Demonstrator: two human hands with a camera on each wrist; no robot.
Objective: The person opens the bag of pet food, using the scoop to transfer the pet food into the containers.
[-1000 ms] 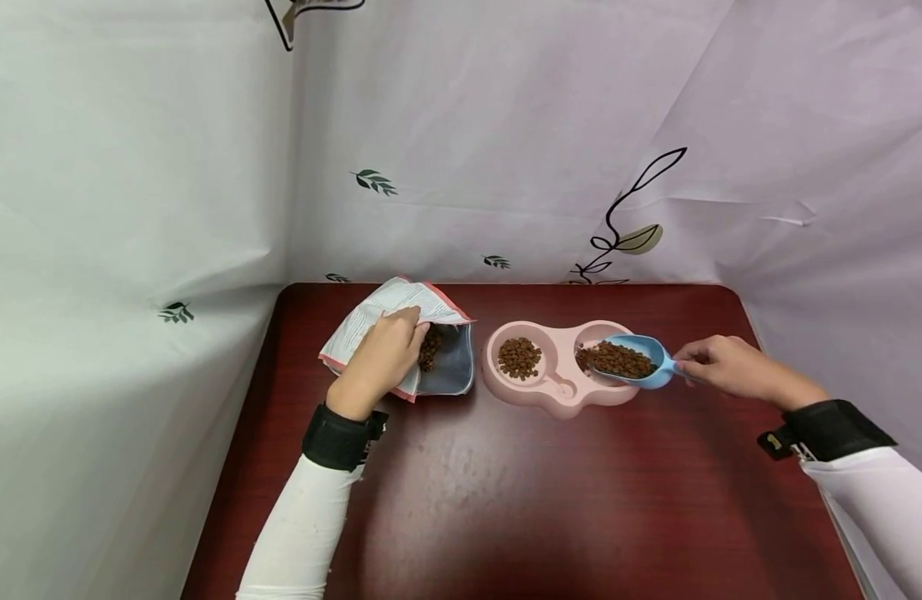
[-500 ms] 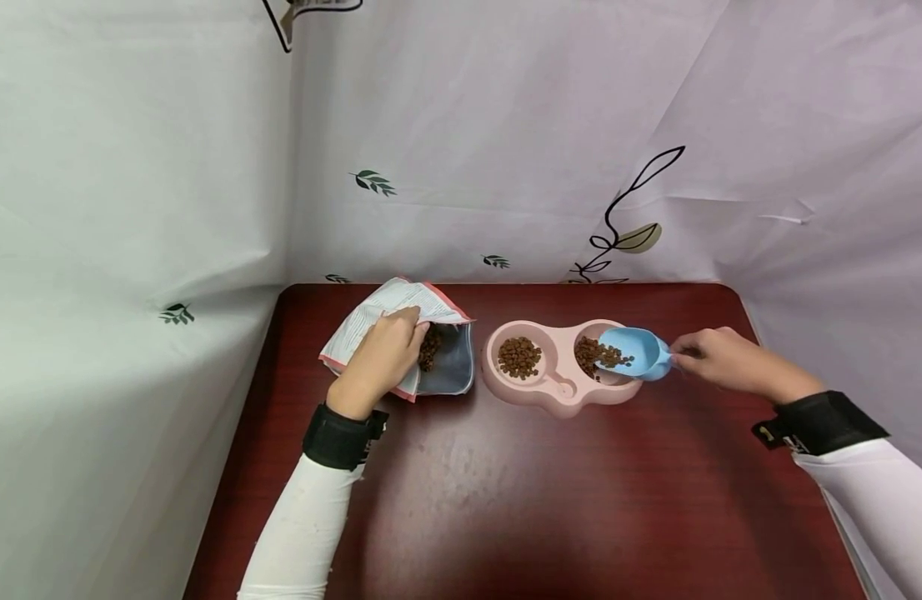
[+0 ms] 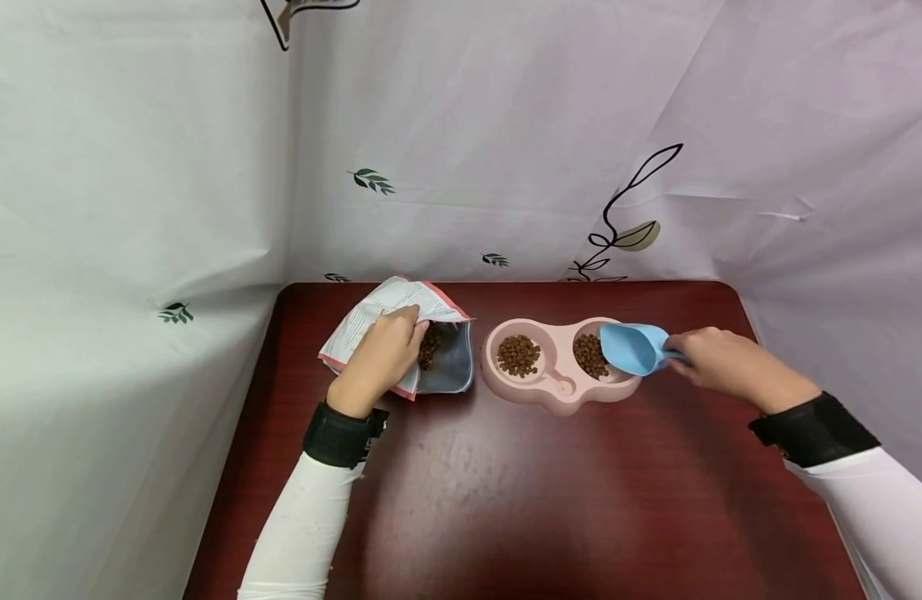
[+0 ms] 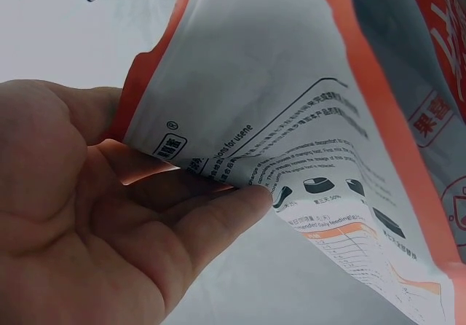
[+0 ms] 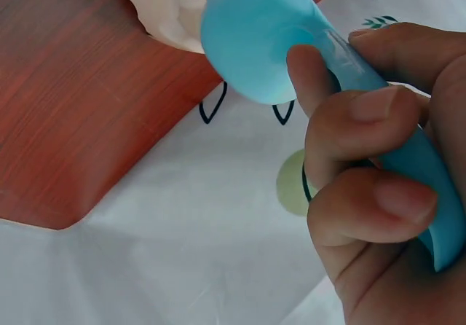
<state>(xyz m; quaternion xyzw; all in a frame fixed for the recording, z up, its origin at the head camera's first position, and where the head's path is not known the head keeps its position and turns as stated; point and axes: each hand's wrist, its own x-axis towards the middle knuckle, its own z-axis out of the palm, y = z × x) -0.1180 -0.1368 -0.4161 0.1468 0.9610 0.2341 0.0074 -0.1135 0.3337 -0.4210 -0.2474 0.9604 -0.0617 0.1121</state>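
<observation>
My right hand (image 3: 719, 362) grips the handle of a blue scoop (image 3: 632, 348), fingers curled round it in the right wrist view. The scoop tilts over the right bowl of a pink double pet bowl (image 3: 562, 342), and no kibble shows inside it. Brown kibble (image 3: 591, 355) lies in that right bowl; more kibble (image 3: 518, 356) lies in the left bowl. On the left, my left hand (image 3: 382, 354) pinches the edge of a white pet food bag (image 3: 371, 312) with a red border. The bag's mouth is held up, showing kibble (image 3: 428, 346) inside.
Everything stands on a dark red table (image 3: 506, 492). White cloth (image 3: 461, 150) with a leaf print hangs behind and at both sides. The bag sits just left of the double bowl.
The scoop has tipped over and its kibble has slid into the right bowl. My right hand has turned with it and shifted slightly left. The left hand and bag have stayed still.
</observation>
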